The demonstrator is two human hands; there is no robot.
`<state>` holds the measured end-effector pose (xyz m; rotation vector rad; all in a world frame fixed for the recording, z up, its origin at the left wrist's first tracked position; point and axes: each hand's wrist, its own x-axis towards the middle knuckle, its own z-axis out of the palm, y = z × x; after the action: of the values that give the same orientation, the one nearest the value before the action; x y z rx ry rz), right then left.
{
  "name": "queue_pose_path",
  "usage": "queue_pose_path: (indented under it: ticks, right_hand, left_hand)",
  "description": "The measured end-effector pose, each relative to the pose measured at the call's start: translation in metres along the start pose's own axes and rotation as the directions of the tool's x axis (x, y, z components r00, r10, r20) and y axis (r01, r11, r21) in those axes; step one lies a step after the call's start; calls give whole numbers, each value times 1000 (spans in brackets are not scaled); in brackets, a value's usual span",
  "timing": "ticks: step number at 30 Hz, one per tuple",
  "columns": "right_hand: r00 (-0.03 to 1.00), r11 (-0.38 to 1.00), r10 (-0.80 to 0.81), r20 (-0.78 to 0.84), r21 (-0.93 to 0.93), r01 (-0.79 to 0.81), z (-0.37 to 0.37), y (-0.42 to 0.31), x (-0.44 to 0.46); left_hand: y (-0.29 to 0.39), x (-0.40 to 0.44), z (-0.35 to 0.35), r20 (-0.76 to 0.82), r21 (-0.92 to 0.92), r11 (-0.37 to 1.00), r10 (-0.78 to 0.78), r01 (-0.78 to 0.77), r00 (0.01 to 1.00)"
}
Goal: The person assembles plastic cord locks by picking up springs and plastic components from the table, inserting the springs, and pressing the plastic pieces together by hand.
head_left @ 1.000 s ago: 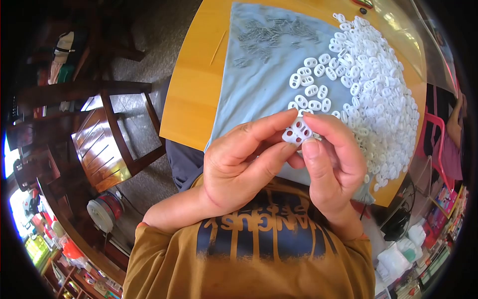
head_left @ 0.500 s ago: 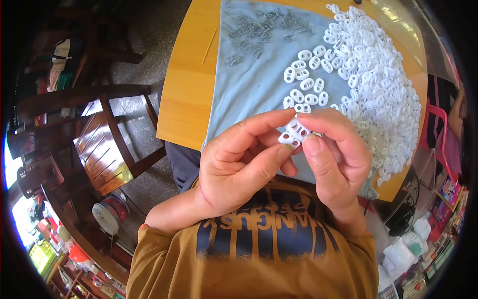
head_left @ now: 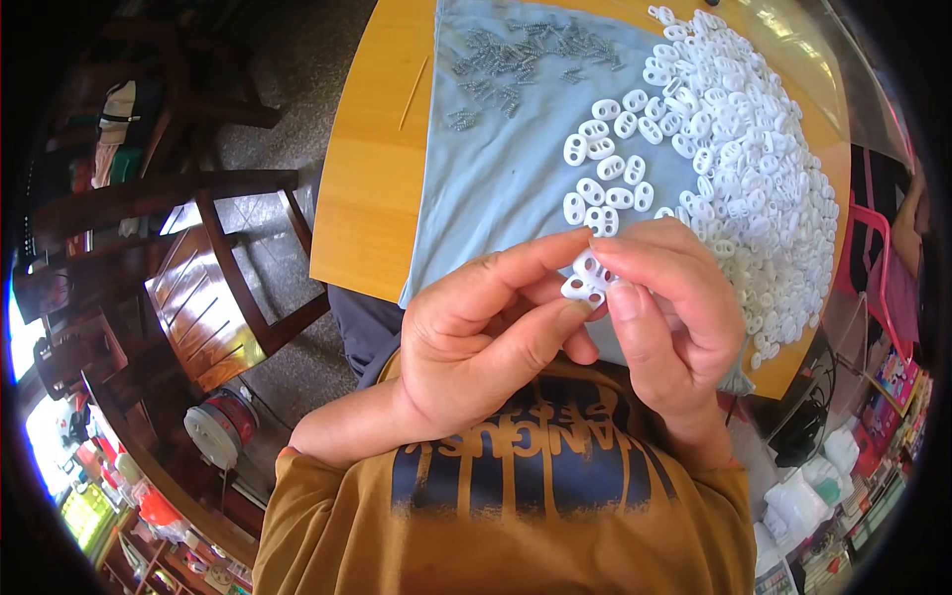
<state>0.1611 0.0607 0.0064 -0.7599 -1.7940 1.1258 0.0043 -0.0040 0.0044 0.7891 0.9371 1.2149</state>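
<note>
Between my two hands are white plastic two-hole cord lock pieces (head_left: 589, 268), which look like two, one lying crosswise over the other. My left hand (head_left: 496, 322) pinches the lower one between thumb and fingers. On the other side, my right hand (head_left: 674, 302) grips the upper one by thumb and forefinger. The fingertips of both hands almost meet, and they hide part of the pieces. Just beyond them, several loose white two-hole pieces (head_left: 611, 169) lie on the light blue cloth (head_left: 496, 174).
A large heap of the same white pieces (head_left: 759, 169) covers the table's right side. Small metal springs (head_left: 516, 55) are scattered at the cloth's far end. A thin stick (head_left: 414, 92) lies on the wooden table (head_left: 362, 188). To the left stands a wooden chair (head_left: 213, 288).
Both hands have shifted slightly down and toward my body with the white pieces. The pieces have turned a little between the fingers.
</note>
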Motion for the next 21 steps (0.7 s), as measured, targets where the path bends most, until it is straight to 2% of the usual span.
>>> queue_pose_path:
  ticks: [5,8,11,21]
  right_hand:
    - [998,997,57,-12,45,-56,0,-2,-2]
    - [999,998,-35,2,-46,35,0,-2,-1]
    - [994,987,-112,7,-119,112,-1,-2,-1]
    - [989,983,-148,13,-113,148,-1,2,-5]
  left_hand:
    - [-1,-1,1,-3,-33,999,-15,15,1000]
    - [0,-3,2,1,-53,997,-47,47,999]
    - [-2,-6,3,2,-148,987,-54,54,999]
    - [-6,-8,6,9,-170,985,-29,30,1000]
